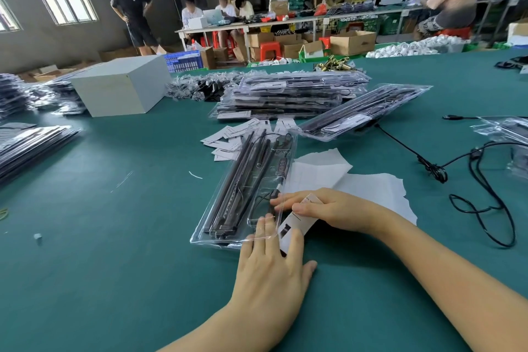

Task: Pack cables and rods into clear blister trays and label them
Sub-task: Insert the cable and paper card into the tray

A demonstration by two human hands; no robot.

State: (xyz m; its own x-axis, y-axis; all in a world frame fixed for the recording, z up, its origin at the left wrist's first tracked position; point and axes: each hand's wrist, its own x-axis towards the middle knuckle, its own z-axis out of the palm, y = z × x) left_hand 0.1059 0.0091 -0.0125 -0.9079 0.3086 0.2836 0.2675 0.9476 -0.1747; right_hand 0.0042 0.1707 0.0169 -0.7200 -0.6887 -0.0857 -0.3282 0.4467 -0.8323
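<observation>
A clear blister tray (228, 200) lies on the green table in front of me, holding black rods (243, 174) and a black cable with a small controller (281, 164). My left hand (271, 260) lies flat with straight fingers on the tray's near right corner. My right hand (323, 206) presses a white label (291, 226) with straight fingers against the tray's right edge, its thumb on top of the label. Part of the label is hidden under both hands.
White backing sheets (365, 186) lie to the right of the tray. Loose labels (228, 137) and stacks of packed trays (291, 97) sit behind. Black cables (480, 188) trail at the right, a white box (120, 88) at the back left, more tray stacks (31, 146) at the left.
</observation>
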